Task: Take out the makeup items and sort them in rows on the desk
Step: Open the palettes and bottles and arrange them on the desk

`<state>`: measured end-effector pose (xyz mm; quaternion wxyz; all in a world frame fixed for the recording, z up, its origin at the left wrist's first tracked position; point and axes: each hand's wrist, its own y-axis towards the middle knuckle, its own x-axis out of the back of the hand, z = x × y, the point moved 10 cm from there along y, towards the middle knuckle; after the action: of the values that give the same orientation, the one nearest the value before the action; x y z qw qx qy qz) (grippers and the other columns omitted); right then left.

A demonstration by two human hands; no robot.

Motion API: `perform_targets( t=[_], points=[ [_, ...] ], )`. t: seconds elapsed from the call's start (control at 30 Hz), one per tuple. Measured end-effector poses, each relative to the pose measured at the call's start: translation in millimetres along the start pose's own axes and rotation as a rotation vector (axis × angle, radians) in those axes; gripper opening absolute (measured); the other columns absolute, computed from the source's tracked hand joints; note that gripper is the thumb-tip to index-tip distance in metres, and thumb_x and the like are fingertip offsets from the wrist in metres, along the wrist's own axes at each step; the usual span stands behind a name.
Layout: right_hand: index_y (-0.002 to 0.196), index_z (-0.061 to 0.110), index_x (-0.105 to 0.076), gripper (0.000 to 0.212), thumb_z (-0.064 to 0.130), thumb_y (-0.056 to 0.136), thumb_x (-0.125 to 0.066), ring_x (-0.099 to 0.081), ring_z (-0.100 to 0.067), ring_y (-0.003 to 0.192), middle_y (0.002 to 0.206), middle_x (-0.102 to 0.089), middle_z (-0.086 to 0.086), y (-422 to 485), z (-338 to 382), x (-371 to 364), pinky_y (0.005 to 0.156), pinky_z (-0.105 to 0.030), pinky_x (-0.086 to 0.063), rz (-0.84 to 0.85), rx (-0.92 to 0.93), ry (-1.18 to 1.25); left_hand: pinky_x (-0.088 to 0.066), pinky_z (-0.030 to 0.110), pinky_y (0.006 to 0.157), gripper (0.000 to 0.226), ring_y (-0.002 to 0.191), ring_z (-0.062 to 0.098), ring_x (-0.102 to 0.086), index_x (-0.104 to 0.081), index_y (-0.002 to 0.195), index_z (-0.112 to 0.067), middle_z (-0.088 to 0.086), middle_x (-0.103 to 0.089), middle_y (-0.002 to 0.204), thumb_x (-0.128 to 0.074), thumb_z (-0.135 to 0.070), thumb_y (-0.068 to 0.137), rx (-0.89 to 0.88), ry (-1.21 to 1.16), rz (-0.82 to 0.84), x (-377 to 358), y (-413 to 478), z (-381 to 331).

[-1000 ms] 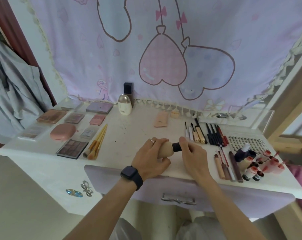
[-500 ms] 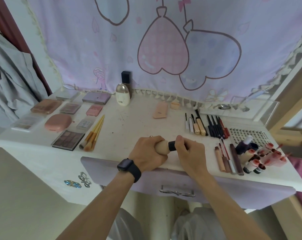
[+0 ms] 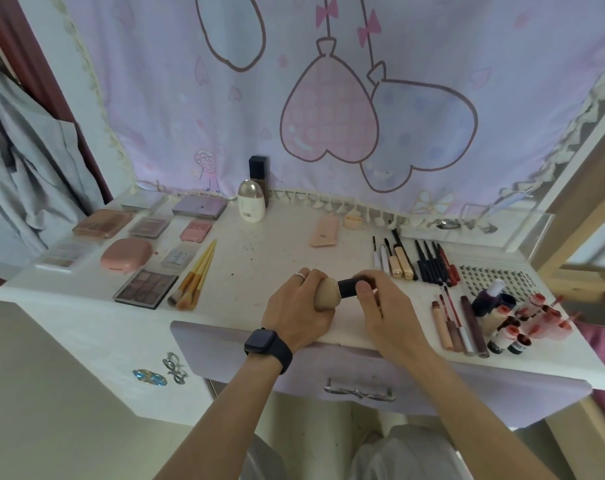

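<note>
A beige bottle with a black cap lies sideways over the front middle of the white desk. My left hand grips the beige body. My right hand pinches the black cap end. Palettes and compacts lie in rows at the left beside three yellow brushes. Pencils and liners lie in a row at the right, with lip glosses in front of them and small red-capped bottles at the far right.
A white egg-shaped bottle and a dark bottle stand at the back by the purple curtain. A peach case lies mid-back. A lash tray sits right. The lilac drawer is below the desk edge.
Both hands kept their hold on the beige bottle. More of the black cap shows between them now. The camera view shifted slightly.
</note>
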<state>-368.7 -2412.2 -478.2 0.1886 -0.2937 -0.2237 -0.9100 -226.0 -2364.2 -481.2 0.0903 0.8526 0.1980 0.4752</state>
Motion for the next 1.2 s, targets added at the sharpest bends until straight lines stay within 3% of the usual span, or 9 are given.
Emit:
perform_targets(
  t=[0.13,0.3,0.5,0.57,0.73,0.9,0.97,1.07,1.2],
  points=[
    [0.129,0.041,-0.050,0.028,0.034,0.102,-0.052,-0.057,-0.002,0.082,0.117,-0.054,0.020,3,10,8,0.077,-0.018,-0.044,0.080,-0.061,0.037,-0.044,0.030,0.062,0.030,0.086,0.021,-0.057,-0.060,0.111,-0.017,-0.002,-0.058,0.104,-0.066,-0.026,0.083,0.000,0.022,-0.054,6,-1,0],
    [0.092,0.027,-0.061,0.049,0.072,0.093,-0.039,-0.063,-0.005,0.068,0.072,-0.071,0.012,14,2,20,0.064,-0.024,-0.044,0.154,-0.256,-0.215,-0.036,0.027,0.061,0.029,0.085,0.020,-0.056,-0.060,0.109,-0.016,-0.002,-0.059,0.101,-0.067,-0.024,0.082,-0.048,0.059,-0.058,5,-3,-5],
    [0.105,0.034,-0.057,0.006,0.036,0.099,-0.059,-0.063,-0.009,0.062,0.092,-0.071,0.009,14,2,13,0.060,-0.024,-0.051,0.246,-0.211,0.061,-0.034,0.026,0.063,0.029,0.088,0.019,-0.055,-0.057,0.112,-0.016,-0.002,-0.057,0.105,-0.064,-0.027,0.086,-0.026,0.059,-0.048,5,-3,-3],
    [0.113,0.042,-0.053,0.024,0.027,0.097,-0.063,-0.067,-0.014,0.074,0.109,-0.065,0.014,14,7,13,0.062,-0.022,-0.051,0.240,-0.152,0.101,-0.034,0.026,0.064,0.030,0.089,0.019,-0.054,-0.055,0.114,-0.017,-0.002,-0.057,0.107,-0.063,-0.027,0.087,-0.019,0.056,-0.042,5,-1,-2],
    [0.106,0.031,-0.063,0.040,0.066,0.095,-0.046,-0.065,-0.006,0.077,0.087,-0.072,0.015,19,1,14,0.069,-0.023,-0.047,0.243,-0.258,-0.093,-0.035,0.026,0.065,0.030,0.090,0.019,-0.054,-0.055,0.114,-0.017,-0.003,-0.056,0.107,-0.063,-0.028,0.087,-0.015,0.064,-0.039,3,-2,-1],
    [0.104,0.038,-0.063,0.008,0.037,0.098,-0.059,-0.066,-0.010,0.078,0.098,-0.070,0.012,23,-1,10,0.066,-0.027,-0.051,0.305,-0.205,0.033,-0.037,0.026,0.065,0.029,0.088,0.018,-0.054,-0.054,0.114,-0.018,-0.003,-0.056,0.106,-0.061,-0.029,0.089,-0.012,0.056,-0.040,4,-1,0],
    [0.112,0.044,-0.060,0.026,0.024,0.095,-0.065,-0.067,-0.009,0.088,0.116,-0.063,0.017,24,0,11,0.073,-0.026,-0.051,0.320,-0.175,0.093,-0.036,0.026,0.065,0.029,0.086,0.016,-0.051,-0.054,0.115,-0.018,-0.003,-0.056,0.106,-0.061,-0.029,0.089,-0.012,0.052,-0.038,4,0,0],
    [0.118,0.043,-0.058,0.025,0.045,0.094,-0.064,-0.068,-0.007,0.092,0.115,-0.066,0.017,26,-3,14,0.080,-0.030,-0.053,0.307,-0.237,0.087,-0.035,0.025,0.064,0.028,0.085,0.016,-0.052,-0.055,0.112,-0.017,-0.004,-0.056,0.104,-0.062,-0.028,0.088,-0.018,0.056,-0.044,4,-1,-1],
    [0.107,0.028,-0.066,0.033,0.056,0.098,-0.050,-0.064,-0.002,0.066,0.083,-0.076,0.013,23,-2,12,0.061,-0.022,-0.048,0.361,-0.266,-0.045,-0.036,0.024,0.065,0.026,0.087,0.016,-0.054,-0.055,0.111,-0.017,-0.004,-0.057,0.104,-0.061,-0.028,0.089,-0.023,0.063,-0.049,4,-1,-1]
  ],
)
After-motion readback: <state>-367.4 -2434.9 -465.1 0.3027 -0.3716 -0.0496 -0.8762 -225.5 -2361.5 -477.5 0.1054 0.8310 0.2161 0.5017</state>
